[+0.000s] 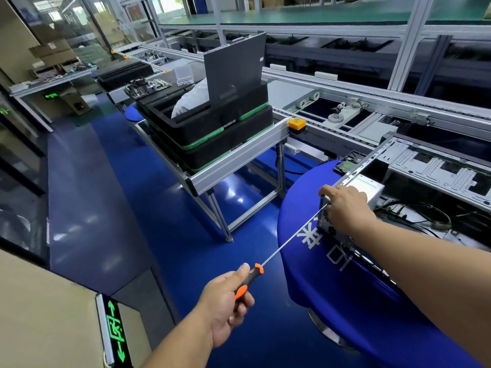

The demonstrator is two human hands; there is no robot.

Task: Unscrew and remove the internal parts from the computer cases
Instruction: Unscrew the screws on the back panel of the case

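The open computer case point(414, 181) lies on the blue-covered table point(332, 274). The right hand point(345, 208) grips its rear edge, apparently steadying it. The left hand point(225, 301) clasps the long screwdriver point(287, 240), tip at the rear panel, presumably on a screw.

One head-worn wide-angle view, looking forward and down from above the hands.

The camera sits close over the person's forearms, which enter from the bottom edge; the left hand point(225, 301) lies near centre-bottom, the right hand point(345, 208) further out at right. It faces a blue-covered counter point(345, 301) at near right and the blue floor point(132, 195) at left. The conveyor line point(345, 83) runs across the far side, and the lens bends straight edges toward the frame's borders.
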